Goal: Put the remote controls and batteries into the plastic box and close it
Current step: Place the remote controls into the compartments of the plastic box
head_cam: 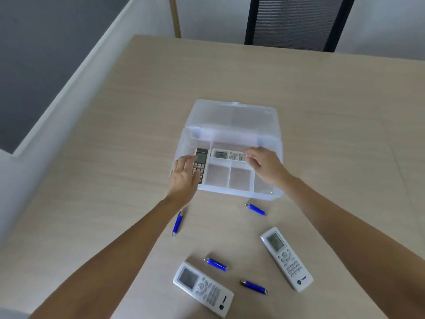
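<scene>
A clear plastic box [266,195] stands open on the table, its lid [234,116] tipped back. A dark remote [201,161] lies in its left compartment, with my left hand [184,178] open over its lower end. A white remote [226,154] lies in the back compartment; my right hand [264,164] rests on its right end, fingers loosely curled. Two white remotes [203,287] [286,257] lie on the table near me. Several blue batteries lie loose, among them a battery [177,223], a battery [255,208] and a battery [216,264].
The wooden table [333,111] extends far beyond the box. A black mesh chair [296,21] stands at the far edge. A wall and grey floor run along the left. Two small front compartments [217,174] of the box hold nothing.
</scene>
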Demonstrator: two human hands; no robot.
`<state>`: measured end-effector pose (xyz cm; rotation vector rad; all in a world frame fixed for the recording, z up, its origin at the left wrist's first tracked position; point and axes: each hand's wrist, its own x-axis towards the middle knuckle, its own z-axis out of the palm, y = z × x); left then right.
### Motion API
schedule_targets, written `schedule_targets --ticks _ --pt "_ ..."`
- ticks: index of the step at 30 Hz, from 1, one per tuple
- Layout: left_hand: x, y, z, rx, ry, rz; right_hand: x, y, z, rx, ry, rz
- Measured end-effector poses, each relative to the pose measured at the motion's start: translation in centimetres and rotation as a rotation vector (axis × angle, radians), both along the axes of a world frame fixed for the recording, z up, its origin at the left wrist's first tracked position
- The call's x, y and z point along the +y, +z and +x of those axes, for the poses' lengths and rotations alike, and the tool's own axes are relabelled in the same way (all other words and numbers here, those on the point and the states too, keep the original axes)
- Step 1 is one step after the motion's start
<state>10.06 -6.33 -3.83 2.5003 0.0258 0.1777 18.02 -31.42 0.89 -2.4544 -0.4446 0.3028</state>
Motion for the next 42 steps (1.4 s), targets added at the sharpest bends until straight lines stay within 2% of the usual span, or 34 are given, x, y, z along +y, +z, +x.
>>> schedule_targets --ticks 3,5,7,10,13,16,19,21,23,25,28,31,34,38,42 --pt "0.6 0.5 -6.8 0.035 -0.234 0.044 -3.9 0.3 -7.8 -0.082 -0.057 0.105" --pt "1.1 -0.2 -11.7 0.126 -0.428 0.061 -6.9 -1.4 -12.9 0.013 -0.080 0.001" --pt "1.2 -1.2 -15.7 0.306 -0.572 0.057 -9.8 -4.0 -16.8 0.168 -0.145 -0.171" --pt "0.6 -2.7 -19.4 0.586 -0.655 0.211 -11.9 -6.8 -21.1 0.376 -0.224 -0.386" --pt "-0.3 -3.5 -20.3 0.582 -0.694 0.357 -11.6 -7.3 -23.1 0.381 -0.226 -0.487" --pt "-1.1 -3.5 -19.7 0.586 -0.712 0.408 -10.9 -7.4 -22.9 0.424 -0.243 -0.490" --pt "-1.0 -2.8 -19.1 0.698 -0.723 0.326 -11.1 -6.3 -21.7 0.521 -0.274 -0.365" --pt "-0.2 -2.0 -18.7 0.746 -0.680 0.169 -11.5 -4.4 -20.6 0.541 -0.264 -0.258" --pt "0.5 -0.3 -17.6 0.725 -0.545 -0.060 -11.8 -1.6 -19.0 0.578 -0.297 -0.082" --pt "0.6 1.6 -15.1 0.557 -0.386 -0.145 -11.9 1.2 -17.0 0.584 -0.328 0.145" --pt "0.3 3.8 -9.9 0.326 -0.088 -0.231 -11.1 4.1 -12.4 0.427 -0.335 0.343" --pt "-0.2 4.0 -5.6 0.284 0.145 -0.451 -9.4 4.5 -6.9 0.352 -0.355 0.473" --pt "-0.5 2.8 -3.2 0.316 0.247 -0.548 -7.1 2.9 -1.1 0.346 -0.349 0.477" --pt "-0.5 1.8 -1.9 0.349 0.253 -0.548 -3.7 -0.4 5.1 0.313 -0.290 0.281" --pt "-0.1 1.3 -1.6 0.368 0.224 -0.543 -0.6 -3.5 7.5 0.427 -0.248 0.182"
